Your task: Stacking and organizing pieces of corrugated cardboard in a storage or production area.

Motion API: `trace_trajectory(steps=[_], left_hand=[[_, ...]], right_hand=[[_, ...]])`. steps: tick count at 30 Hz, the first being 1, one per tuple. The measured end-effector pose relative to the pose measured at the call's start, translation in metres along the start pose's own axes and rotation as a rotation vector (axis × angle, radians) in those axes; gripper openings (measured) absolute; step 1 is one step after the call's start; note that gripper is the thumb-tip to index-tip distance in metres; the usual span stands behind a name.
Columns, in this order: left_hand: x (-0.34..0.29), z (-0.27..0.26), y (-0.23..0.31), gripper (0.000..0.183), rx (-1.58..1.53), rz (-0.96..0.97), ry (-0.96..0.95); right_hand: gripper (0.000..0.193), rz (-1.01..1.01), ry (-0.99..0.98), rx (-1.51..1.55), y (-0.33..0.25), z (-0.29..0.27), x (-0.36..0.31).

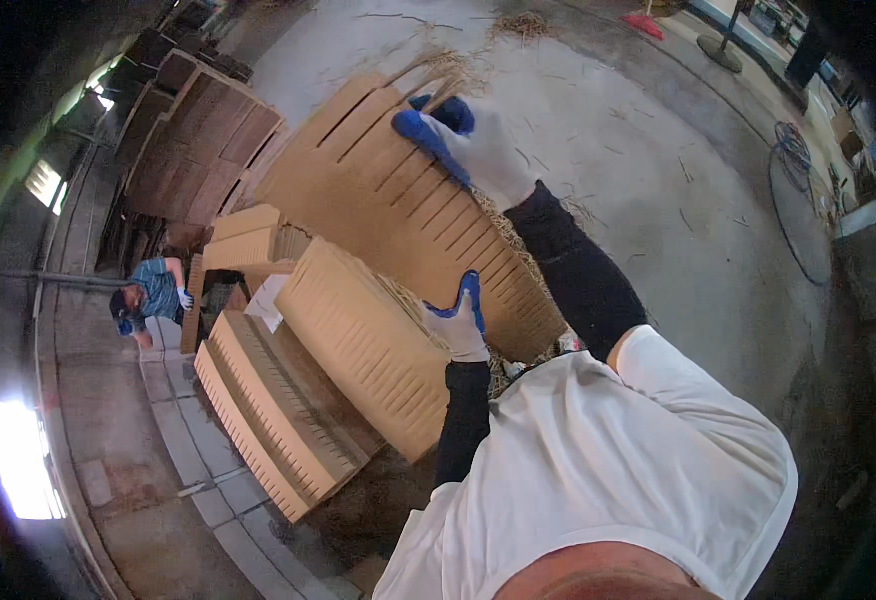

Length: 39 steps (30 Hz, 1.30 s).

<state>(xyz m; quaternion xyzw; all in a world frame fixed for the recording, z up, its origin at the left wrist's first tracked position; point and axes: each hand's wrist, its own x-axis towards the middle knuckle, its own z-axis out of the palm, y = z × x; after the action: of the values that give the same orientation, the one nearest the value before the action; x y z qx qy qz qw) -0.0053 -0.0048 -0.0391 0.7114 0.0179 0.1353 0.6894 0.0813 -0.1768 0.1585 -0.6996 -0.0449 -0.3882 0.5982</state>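
Note:
A large stack of slotted brown cardboard sheets [358, 180] leans in front of me, with a row of cut slots along its right edge. My right hand [488, 150], in a white and blue glove, is closed on the slotted edge near the top. Narrow cardboard strips [443, 85] stick out beside its fingers. Lower down, my left hand [458, 325], gloved alike, rests against the stack's face, thumb and fingers spread apart. Just left of it stands another slotted cardboard stack [358, 345]. Some left-hand fingers are hard to make out.
More slotted cardboard [278, 420] lies at the lower left. A co-worker [158, 290] in a blue shirt handles a cardboard piece farther left. Dark brown stacked boards [198, 140] rise behind. Cardboard scraps [523, 25] litter the grey floor, and a coiled hose [790, 150] lies at right.

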Motion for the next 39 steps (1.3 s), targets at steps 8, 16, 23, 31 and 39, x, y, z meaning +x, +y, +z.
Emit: trace_trajectory(steps=[8, 16, 23, 31, 39], left_hand=[[-0.009, 0.007, 0.021, 0.044, 0.183, -0.033, -0.012], [-0.003, -0.002, -0.008, 0.054, 0.329, 0.075, -0.002], [-0.011, 0.004, 0.008, 0.058, 0.193, 0.042, -0.023], [-0.015, 0.009, 0.012, 0.065, 0.347, -0.011, 0.015], [-0.024, 0.021, 0.027, 0.064, 0.208, -0.017, -0.071]], right_hand=[[0.03, 0.387, 0.45, 0.828, 0.019, 0.01, 0.002], [0.027, 0.145, 0.025, 0.441, 0.029, -0.004, -0.002], [0.022, 0.084, 0.199, 0.2, 0.01, 0.003, 0.013], [0.034, 0.453, 0.255, 1.007, 0.044, -0.006, 0.008], [0.024, -0.133, 0.166, 0.057, 0.025, -0.014, 0.039]])
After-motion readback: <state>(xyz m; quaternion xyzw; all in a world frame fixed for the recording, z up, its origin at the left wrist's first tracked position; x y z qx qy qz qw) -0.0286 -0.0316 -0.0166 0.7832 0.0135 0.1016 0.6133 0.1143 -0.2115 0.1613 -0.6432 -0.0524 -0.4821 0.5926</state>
